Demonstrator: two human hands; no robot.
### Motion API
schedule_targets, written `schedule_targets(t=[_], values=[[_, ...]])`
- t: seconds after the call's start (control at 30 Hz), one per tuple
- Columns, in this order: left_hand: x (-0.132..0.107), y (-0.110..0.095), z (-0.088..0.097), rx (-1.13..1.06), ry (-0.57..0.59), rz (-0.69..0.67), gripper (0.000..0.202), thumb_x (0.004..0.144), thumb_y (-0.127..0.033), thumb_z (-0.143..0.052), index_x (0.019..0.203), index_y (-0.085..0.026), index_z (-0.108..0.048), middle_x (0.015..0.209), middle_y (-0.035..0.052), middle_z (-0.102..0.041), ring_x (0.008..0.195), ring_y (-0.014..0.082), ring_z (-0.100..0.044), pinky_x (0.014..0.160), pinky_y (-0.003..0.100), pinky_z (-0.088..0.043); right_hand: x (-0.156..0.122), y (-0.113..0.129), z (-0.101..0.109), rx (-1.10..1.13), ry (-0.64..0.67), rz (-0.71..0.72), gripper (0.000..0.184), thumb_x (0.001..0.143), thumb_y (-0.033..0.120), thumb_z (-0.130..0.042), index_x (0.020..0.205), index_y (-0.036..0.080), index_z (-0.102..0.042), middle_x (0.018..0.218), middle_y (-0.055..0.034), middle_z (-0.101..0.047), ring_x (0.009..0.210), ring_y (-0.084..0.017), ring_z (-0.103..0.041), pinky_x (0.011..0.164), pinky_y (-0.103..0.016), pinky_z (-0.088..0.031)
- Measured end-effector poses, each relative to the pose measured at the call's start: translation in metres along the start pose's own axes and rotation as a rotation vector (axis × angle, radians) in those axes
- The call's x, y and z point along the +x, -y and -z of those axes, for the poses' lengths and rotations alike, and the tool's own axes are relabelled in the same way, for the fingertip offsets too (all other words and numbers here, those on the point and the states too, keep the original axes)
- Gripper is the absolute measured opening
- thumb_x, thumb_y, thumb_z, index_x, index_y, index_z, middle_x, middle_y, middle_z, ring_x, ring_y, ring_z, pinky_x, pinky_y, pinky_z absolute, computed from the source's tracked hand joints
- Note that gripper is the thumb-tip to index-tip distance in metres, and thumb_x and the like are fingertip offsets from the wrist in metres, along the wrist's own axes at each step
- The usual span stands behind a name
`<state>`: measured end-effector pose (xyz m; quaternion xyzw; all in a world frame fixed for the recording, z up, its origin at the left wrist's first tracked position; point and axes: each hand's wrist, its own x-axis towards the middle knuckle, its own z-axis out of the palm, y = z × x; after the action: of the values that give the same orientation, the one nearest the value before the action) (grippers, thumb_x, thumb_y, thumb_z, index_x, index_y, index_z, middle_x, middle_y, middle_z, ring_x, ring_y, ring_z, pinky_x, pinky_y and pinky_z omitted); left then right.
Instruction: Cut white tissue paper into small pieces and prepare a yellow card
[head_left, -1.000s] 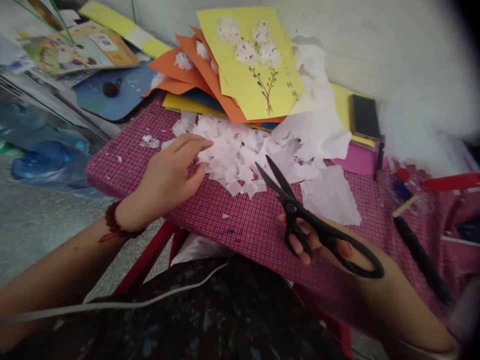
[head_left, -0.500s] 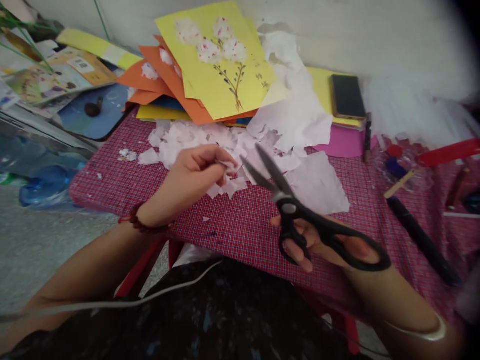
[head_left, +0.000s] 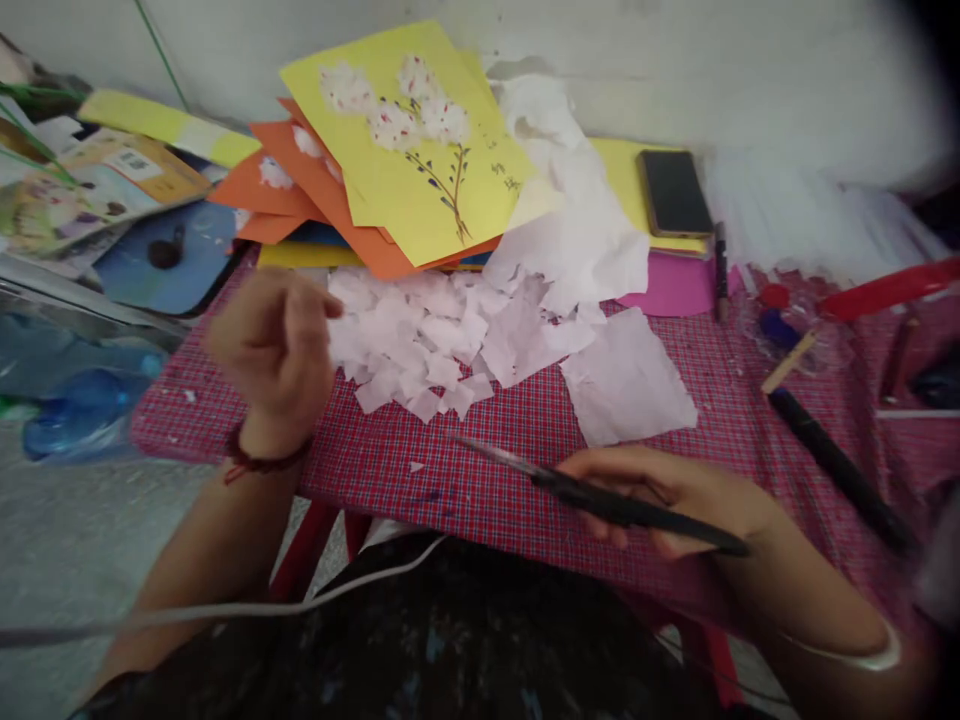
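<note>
My right hand (head_left: 660,490) is closed around the black handles of a pair of scissors (head_left: 622,505), seen nearly edge-on over the table's front, with the blades pointing left. My left hand (head_left: 274,350) is at the left end of a heap of small white paper pieces (head_left: 412,340). Its fingers are curled and a little blurred; whatever lies inside them is hidden. Right of the heap lies a larger piece of thin white paper (head_left: 630,375), and behind it a crumpled white sheet (head_left: 577,230).
Yellow cards (head_left: 420,190) with a flower picture lie on orange sheets (head_left: 330,205) at the back. A phone (head_left: 675,195) rests on yellow paper. At right are a black marker-like stick (head_left: 832,465) and a red strip (head_left: 892,288). A checked red cloth (head_left: 510,480) covers the table.
My left hand has moved left, away from the middle of the paper heap. The scissors have turned from a flat view with parted blades to edge-on, lower down and still held.
</note>
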<state>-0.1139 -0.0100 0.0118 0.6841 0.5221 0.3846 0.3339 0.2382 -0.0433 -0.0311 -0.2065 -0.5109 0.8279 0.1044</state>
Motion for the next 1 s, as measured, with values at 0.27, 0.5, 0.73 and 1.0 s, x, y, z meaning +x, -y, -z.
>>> schedule_targets(t=[0.27,0.5,0.73,1.0], values=[[-0.008,0.022,-0.009,0.092,-0.225,-0.431,0.05,0.103,-0.049,-0.032,0.074,-0.021,-0.062,0.063,0.0017,-0.057,0.061,0.013,-0.057,0.057,0.029,-0.042,0.009,-0.01,0.012,0.003,-0.053,0.001,0.072,0.078,0.057,-0.075,0.131,0.011,-0.058,0.085,-0.0038,-0.065,0.063,-0.012,-0.06,0.056,-0.023,-0.049],[-0.022,0.032,-0.01,-0.002,-0.094,-0.628,0.04,0.105,-0.031,-0.033,0.079,-0.018,-0.06,0.07,0.0024,-0.058,0.065,0.0127,-0.055,0.059,0.028,-0.044,0.016,0.001,-0.023,-0.201,-0.379,0.067,0.059,0.079,0.062,-0.071,0.112,0.014,-0.065,0.083,-0.0028,-0.064,0.063,-0.013,-0.06,0.055,-0.023,-0.05],[-0.023,0.031,-0.01,-0.043,-0.091,-0.349,0.04,0.103,-0.026,-0.035,0.074,-0.017,-0.06,0.066,0.001,-0.055,0.061,0.0125,-0.053,0.058,0.027,-0.041,0.019,-0.01,-0.069,-0.134,-0.71,0.151,0.061,0.076,0.053,-0.079,0.122,0.016,-0.061,0.082,0.0007,-0.059,0.066,-0.01,-0.056,0.061,-0.022,-0.049],[-0.014,0.035,-0.013,0.077,-0.056,-0.251,0.036,0.101,-0.022,-0.035,0.074,-0.018,-0.06,0.066,0.0001,-0.056,0.061,0.0128,-0.054,0.057,0.027,-0.042,-0.035,-0.042,-0.077,0.003,-0.912,0.285,0.054,0.082,0.053,-0.075,0.121,0.018,-0.061,0.086,-0.0021,-0.06,0.068,-0.012,-0.056,0.062,-0.025,-0.044]])
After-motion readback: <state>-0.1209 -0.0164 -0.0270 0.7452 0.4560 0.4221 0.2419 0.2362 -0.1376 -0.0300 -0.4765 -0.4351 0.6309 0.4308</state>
